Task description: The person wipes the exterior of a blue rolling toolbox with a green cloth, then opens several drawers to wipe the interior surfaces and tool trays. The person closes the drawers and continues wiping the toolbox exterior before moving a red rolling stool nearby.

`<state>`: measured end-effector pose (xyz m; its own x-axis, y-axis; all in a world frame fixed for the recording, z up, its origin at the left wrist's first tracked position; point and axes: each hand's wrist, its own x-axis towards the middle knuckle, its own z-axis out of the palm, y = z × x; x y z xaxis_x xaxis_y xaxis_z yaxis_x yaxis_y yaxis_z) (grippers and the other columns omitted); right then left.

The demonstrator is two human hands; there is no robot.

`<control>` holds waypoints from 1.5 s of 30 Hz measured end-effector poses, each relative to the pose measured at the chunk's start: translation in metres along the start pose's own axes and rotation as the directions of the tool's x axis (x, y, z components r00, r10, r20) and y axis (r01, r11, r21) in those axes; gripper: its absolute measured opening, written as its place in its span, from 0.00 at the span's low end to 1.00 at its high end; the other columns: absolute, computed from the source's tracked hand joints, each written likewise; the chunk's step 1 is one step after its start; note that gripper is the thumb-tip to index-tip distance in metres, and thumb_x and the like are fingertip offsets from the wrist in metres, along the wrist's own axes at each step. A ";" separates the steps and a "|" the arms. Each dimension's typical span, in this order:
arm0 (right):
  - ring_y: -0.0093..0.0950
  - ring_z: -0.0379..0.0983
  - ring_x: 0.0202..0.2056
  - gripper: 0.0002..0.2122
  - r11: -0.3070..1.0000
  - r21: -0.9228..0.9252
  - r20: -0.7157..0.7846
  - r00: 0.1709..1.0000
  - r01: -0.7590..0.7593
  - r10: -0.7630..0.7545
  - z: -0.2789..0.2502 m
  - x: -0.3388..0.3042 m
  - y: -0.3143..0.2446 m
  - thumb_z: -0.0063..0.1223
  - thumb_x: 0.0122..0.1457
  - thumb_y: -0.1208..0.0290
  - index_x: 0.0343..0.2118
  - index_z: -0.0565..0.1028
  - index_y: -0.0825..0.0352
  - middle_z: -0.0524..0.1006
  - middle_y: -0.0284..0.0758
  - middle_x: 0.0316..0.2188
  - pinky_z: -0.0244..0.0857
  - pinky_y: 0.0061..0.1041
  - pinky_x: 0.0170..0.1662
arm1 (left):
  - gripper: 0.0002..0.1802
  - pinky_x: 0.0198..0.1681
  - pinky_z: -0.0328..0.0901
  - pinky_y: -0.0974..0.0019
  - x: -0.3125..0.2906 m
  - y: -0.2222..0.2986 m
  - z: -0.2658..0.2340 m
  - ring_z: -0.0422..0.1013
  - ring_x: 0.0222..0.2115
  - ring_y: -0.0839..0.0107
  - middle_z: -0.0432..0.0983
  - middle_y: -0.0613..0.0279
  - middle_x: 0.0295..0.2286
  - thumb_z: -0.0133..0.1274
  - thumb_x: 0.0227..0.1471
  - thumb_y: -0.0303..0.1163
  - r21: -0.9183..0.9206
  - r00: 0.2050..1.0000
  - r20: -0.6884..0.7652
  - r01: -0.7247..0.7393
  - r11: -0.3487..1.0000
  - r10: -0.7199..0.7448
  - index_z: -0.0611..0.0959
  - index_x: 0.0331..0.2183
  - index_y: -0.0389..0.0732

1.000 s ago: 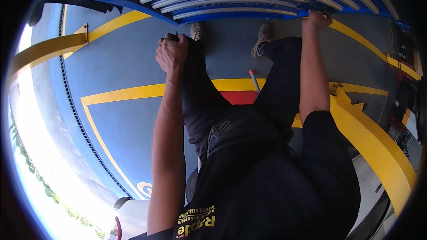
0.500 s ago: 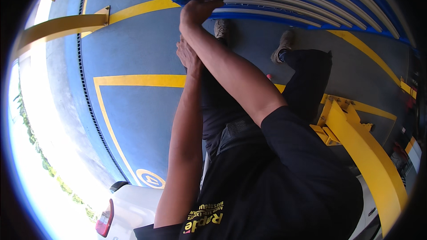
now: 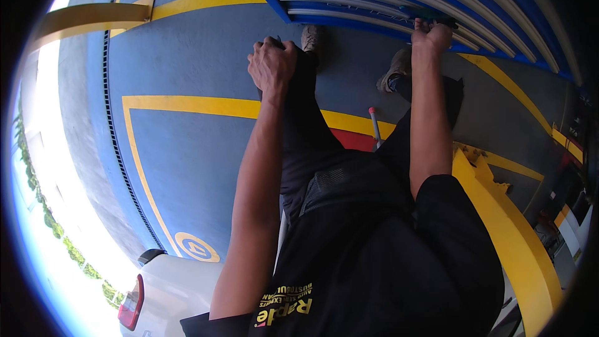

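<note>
My right hand (image 3: 430,37) reaches out to the front of a blue drawer cabinet (image 3: 368,9) with long pale drawer handles. Its fingers are closed on a dark green cloth (image 3: 430,15), pressed against the drawer fronts; the cloth is partly hidden by shadow and the hand. My left hand (image 3: 272,67) lies at my left knee with its fingers curled. Something small and dark (image 3: 275,42) shows at its fingertips; whether that is a held thing or the trouser knee I cannot make out.
A yellow lift arm (image 3: 508,231) runs down the right side, and another (image 3: 93,22) comes in at the upper left. Behind me on the left is a white car (image 3: 181,293). A grey rod with a red tip (image 3: 374,125) stands between my legs beside a red surface (image 3: 349,140).
My right hand has swept with the green cloth from the left end of the drawer fronts to the right, uncrossing from my left arm. My left hand has moved slightly up on the knee.
</note>
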<state>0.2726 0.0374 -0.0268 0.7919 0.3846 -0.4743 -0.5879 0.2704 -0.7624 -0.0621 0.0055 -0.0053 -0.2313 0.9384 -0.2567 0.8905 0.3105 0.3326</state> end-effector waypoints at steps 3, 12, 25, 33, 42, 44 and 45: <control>0.26 0.70 0.40 0.10 0.996 0.087 0.063 0.998 0.008 -0.014 -0.008 0.003 -0.001 0.50 0.75 0.70 0.53 0.77 0.66 0.76 0.33 0.42 0.66 0.31 0.46 | 0.27 0.58 0.71 0.44 0.002 0.006 0.000 0.77 0.52 0.41 0.83 0.41 0.50 0.54 0.58 0.47 0.011 0.999 -0.009 -0.036 0.999 0.036 0.90 0.47 0.35; 0.35 0.70 0.57 0.22 0.953 -0.240 0.066 0.982 0.185 -0.175 -0.043 -0.051 -0.006 0.51 0.75 0.71 0.67 0.62 0.66 0.73 0.41 0.56 0.61 0.37 0.64 | 0.28 0.59 0.70 0.44 0.002 -0.001 0.001 0.77 0.52 0.41 0.82 0.40 0.51 0.53 0.59 0.46 0.016 1.000 -0.014 -0.019 1.000 0.019 0.90 0.48 0.34; 0.37 0.75 0.45 0.09 -0.103 -0.258 0.919 0.211 0.961 -0.332 -0.047 -0.131 0.020 0.65 0.66 0.72 0.47 0.85 0.55 0.79 0.34 0.43 0.65 0.41 0.53 | 0.30 0.57 0.72 0.44 0.004 0.003 0.004 0.78 0.50 0.41 0.83 0.40 0.50 0.54 0.60 0.50 0.019 0.999 0.005 -0.044 0.999 0.044 0.89 0.48 0.32; 0.33 0.77 0.46 0.17 0.131 -0.003 0.995 0.016 0.991 -0.100 0.017 -0.203 0.109 0.72 0.56 0.75 0.48 0.89 0.51 0.81 0.31 0.42 0.71 0.37 0.53 | 0.31 0.55 0.73 0.44 0.027 -0.033 0.024 0.78 0.50 0.40 0.83 0.43 0.50 0.58 0.61 0.53 0.023 0.996 0.084 -0.027 0.999 0.025 0.89 0.47 0.32; 0.32 0.77 0.46 0.15 -0.318 -0.122 0.974 0.052 0.940 -0.220 -0.089 -0.096 -0.037 0.73 0.58 0.70 0.47 0.90 0.46 0.82 0.27 0.42 0.67 0.35 0.52 | 0.37 0.58 0.72 0.44 0.011 -0.013 -0.004 0.78 0.51 0.41 0.82 0.43 0.52 0.56 0.62 0.59 0.047 0.999 0.028 -0.030 0.998 0.029 0.88 0.50 0.30; 0.33 0.77 0.46 0.15 -0.449 -0.210 0.958 0.090 0.868 -0.273 -0.110 -0.073 -0.063 0.72 0.58 0.71 0.47 0.90 0.46 0.81 0.27 0.42 0.66 0.37 0.54 | 0.39 0.59 0.71 0.44 0.009 -0.011 -0.007 0.78 0.53 0.41 0.82 0.43 0.54 0.54 0.63 0.60 0.040 0.999 0.034 -0.017 0.999 0.015 0.88 0.51 0.29; 0.34 0.77 0.46 0.14 -0.468 -0.228 0.950 0.091 0.854 -0.298 -0.114 -0.072 -0.063 0.71 0.58 0.71 0.47 0.90 0.47 0.81 0.28 0.42 0.66 0.38 0.53 | 0.39 0.59 0.71 0.44 0.009 -0.008 -0.008 0.78 0.53 0.41 0.82 0.43 0.54 0.54 0.63 0.61 0.032 0.999 0.040 -0.012 0.999 0.010 0.88 0.50 0.29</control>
<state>0.2719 -0.1080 0.0050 0.0903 0.7932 0.6023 0.9889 0.0002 -0.1485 -0.0747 0.0128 -0.0028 -0.2063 0.9349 -0.2890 0.9052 0.2944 0.3064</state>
